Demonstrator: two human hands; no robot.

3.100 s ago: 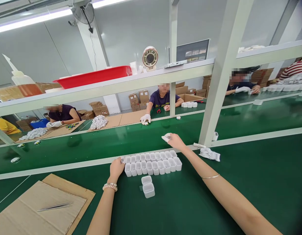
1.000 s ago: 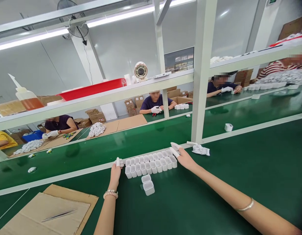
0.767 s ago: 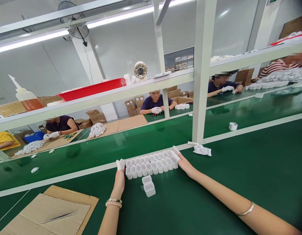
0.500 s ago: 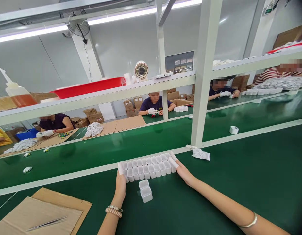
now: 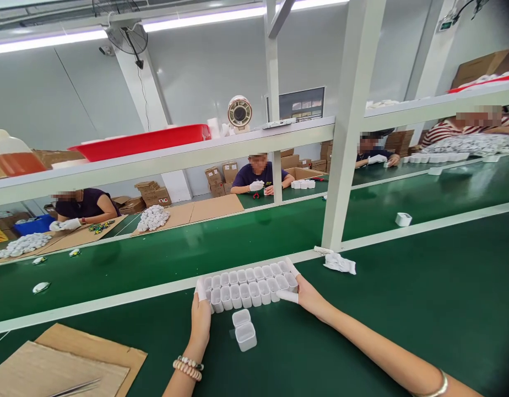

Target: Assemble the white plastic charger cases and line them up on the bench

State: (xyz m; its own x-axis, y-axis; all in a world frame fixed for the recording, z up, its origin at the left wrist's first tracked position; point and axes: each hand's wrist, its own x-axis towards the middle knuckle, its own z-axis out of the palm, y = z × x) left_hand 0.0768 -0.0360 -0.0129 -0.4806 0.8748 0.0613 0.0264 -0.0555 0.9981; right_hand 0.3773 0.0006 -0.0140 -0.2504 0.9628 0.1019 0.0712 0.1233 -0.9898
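Two rows of small white open-topped plastic boxes [image 5: 246,295] stand side by side on the green bench, close to its far pale edge. At the left end of the rows, my left hand [image 5: 201,311] presses against the boxes with white-covered fingertips. My right hand [image 5: 306,289] holds the opposite end, one white-covered finger along the side and the thumb across the front of the near row. Nearer to me, apart from the rows, a pair of similar white boxes [image 5: 245,335] stands alone, with a small clear strip at its left.
Brown cardboard sheets [image 5: 72,358] with metal tweezers [image 5: 76,387] on them lie at the lower left. A white glove [image 5: 340,263] rests by the upright post [image 5: 341,209]. Beyond runs a green conveyor belt [image 5: 221,242] carrying a few white parts; several co-workers sit behind it.
My right thumb has come down from the end of the rows to the front of the near row. My left hand stays at its end. The view has shifted slightly.
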